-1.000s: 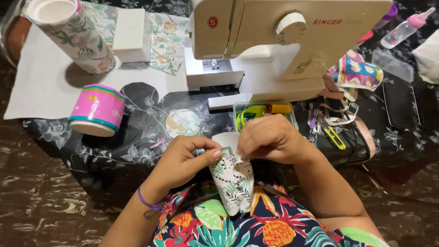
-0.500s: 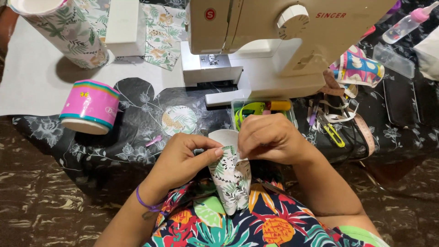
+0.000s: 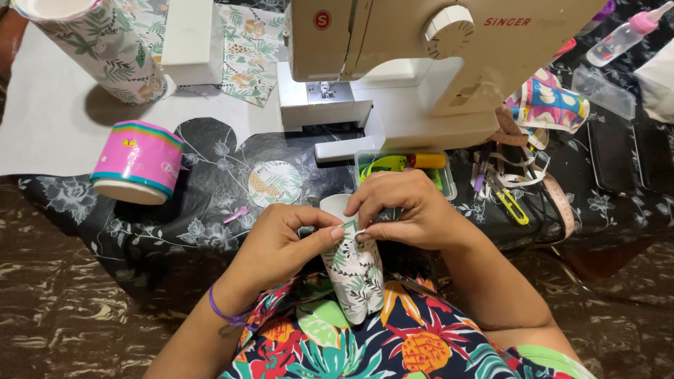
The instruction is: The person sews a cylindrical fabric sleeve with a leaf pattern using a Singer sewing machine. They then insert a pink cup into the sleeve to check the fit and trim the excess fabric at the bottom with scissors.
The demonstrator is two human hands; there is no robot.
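A small can wrapped in white fabric with green leaf print [image 3: 357, 274] rests on my lap, open end toward the table. My left hand [image 3: 281, 242] grips its left side, thumb pressed at the rim. My right hand [image 3: 407, 210] covers the rim from the right, fingertips pinching the fabric edge next to my left thumb. Both hands touch at the top of the can. A purple band circles my left wrist.
A cream sewing machine [image 3: 435, 63] stands just beyond my hands. A pink can [image 3: 137, 163] lies at left, a tall leaf-print can [image 3: 98, 42] at far left, a round fabric disc [image 3: 274, 182], a clear box of clips [image 3: 404, 165], ribbons and a tape measure [image 3: 523, 175] at right.
The view has shifted slightly. My hands have stayed on the can's rim, with the fingers working a little along the fabric edge.
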